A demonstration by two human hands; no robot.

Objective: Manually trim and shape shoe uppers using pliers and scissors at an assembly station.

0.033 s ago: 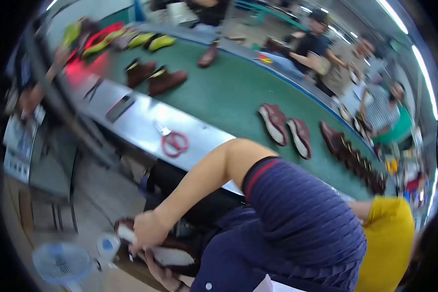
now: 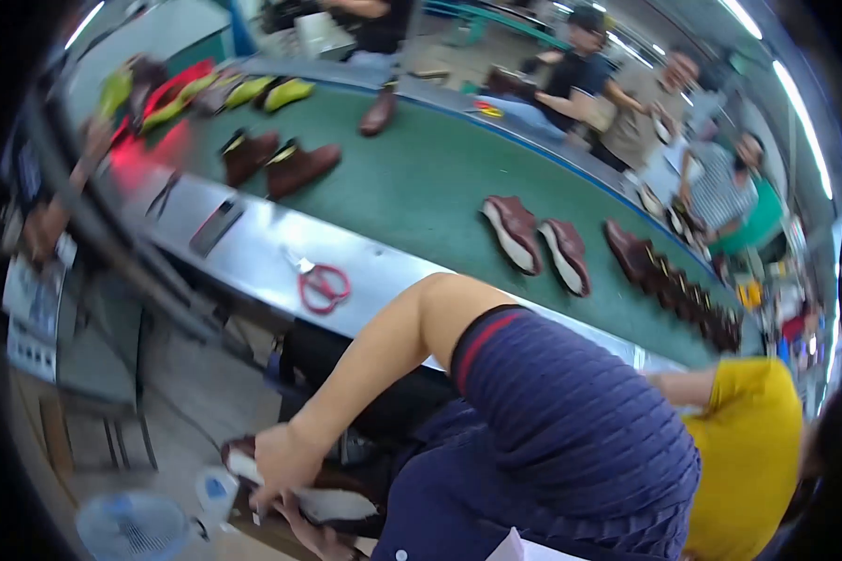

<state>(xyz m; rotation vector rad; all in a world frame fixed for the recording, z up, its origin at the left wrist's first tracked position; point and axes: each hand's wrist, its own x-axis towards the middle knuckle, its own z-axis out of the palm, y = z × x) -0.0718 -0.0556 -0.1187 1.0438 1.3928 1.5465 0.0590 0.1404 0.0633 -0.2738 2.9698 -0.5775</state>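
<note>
Down at the lower left, below the bench edge, my two hands are on a dark brown shoe with a whitish sole face (image 2: 339, 506). My right hand (image 2: 285, 460) reaches down across the bench front with its elbow raised, fingers wrapped over the middle of the shoe. From beneath, my left hand (image 2: 313, 533) grips the shoe's near side; part of it is hidden by the shoe. Whitish areas show on both sides of my right hand. What the fingertips do at the shoe is too blurred to tell.
Red-handled scissors (image 2: 324, 288) and a phone (image 2: 217, 229) lie on the metal ledge. The green belt (image 2: 412, 187) carries brown ankle boots (image 2: 301, 168), white-soled shoes (image 2: 515, 234) and a row of dark shoes (image 2: 674, 285). A fan (image 2: 131, 526) stands lower left; a yellow-shirted person (image 2: 748, 449) is close right.
The whole view has shifted slightly, with the bench items a little further left. Both hands stay on the shoe.
</note>
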